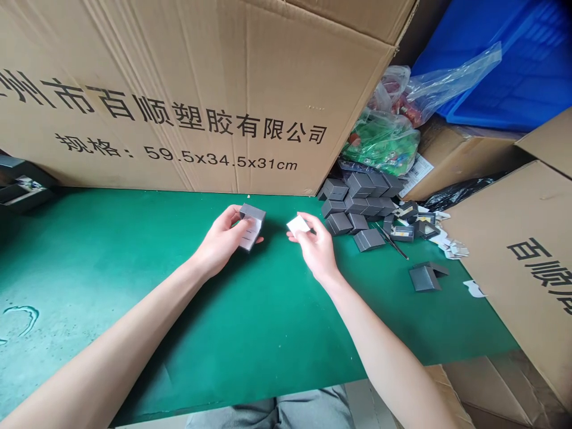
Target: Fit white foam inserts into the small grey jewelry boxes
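My left hand [223,241] is closed round a small dark grey box [251,226], held open above the green table top [250,310] with its pale inside showing. My right hand [315,244] pinches a small white card [298,224] just to the right of that box, a short gap between them. Both forearms reach in from the bottom of the view.
A pile of several dark grey boxes [357,205] lies right of my right hand, with open boxes [413,226] and one apart [426,277]. A big printed carton [187,89] walls the back, another carton [527,268] the right. Plastic bags [384,140] and a blue crate [504,65] sit behind.
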The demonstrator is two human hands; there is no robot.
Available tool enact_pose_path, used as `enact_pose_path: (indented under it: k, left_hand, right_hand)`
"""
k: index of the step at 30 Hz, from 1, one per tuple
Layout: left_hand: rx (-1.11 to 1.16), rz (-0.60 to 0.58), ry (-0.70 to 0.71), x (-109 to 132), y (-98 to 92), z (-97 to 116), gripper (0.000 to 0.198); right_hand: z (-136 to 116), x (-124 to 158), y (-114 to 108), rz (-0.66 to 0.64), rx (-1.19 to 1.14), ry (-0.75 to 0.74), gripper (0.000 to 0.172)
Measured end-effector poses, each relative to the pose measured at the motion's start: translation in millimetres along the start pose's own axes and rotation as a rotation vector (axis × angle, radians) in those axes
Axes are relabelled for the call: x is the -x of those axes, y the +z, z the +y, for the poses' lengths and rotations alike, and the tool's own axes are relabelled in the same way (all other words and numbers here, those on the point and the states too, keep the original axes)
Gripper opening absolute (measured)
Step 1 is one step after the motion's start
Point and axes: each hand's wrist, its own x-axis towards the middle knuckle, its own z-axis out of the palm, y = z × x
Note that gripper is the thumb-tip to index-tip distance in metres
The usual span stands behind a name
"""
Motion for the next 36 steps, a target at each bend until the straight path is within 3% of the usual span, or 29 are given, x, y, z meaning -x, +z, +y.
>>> enact_pose_path:
  k: [5, 10, 17, 19, 24, 28, 32, 36]
  left_hand:
    - [0.07, 0.053, -0.047, 0, 0.6, 1, 0.029]
    - [0.195, 0.012, -0.055, -4, -1.0, 0, 0.028]
    - [0.109, -0.104, 0.013, -2, -3.6, -1, 0.066]
    - [0.043, -0.108, 0.009, -1, -4.3, -2, 0.078]
    - [-0.122, -0.111, 0.034, 1, -5.0, -4, 0.099]
    - [-0.22, -0.145, -0.001, 4, -1.2, -7, 0.109]
    - [-0.208, -0.238, 0.009, 9, 6.9, -10, 0.114]
    - [-0.238, -0.257, 0.022, 12, 11.3, -10, 0.108]
  right_hand:
    - [-1, -1, 3, -0.004, 0.033, -0.039, 0.03]
    - [-2, -1, 2, -0.012, -0.029, 0.013, 0.032]
    - [-2, -2, 1, -0.045, 0.094, -0.022, 0.046]
    - [-4, -1, 2, -0.023, 0.135, -0.083, 0.044]
    - [-4, 7, 7, 0.09, 0.298, -0.383, 0.02]
    - [-3, 11, 5, 0.105, 0.436, -0.599, 0.019]
    - [-5, 10, 3, 0.08, 0.523, -0.675, 0.024]
    - [-5, 10, 4, 0.063, 0.565, -0.712, 0.026]
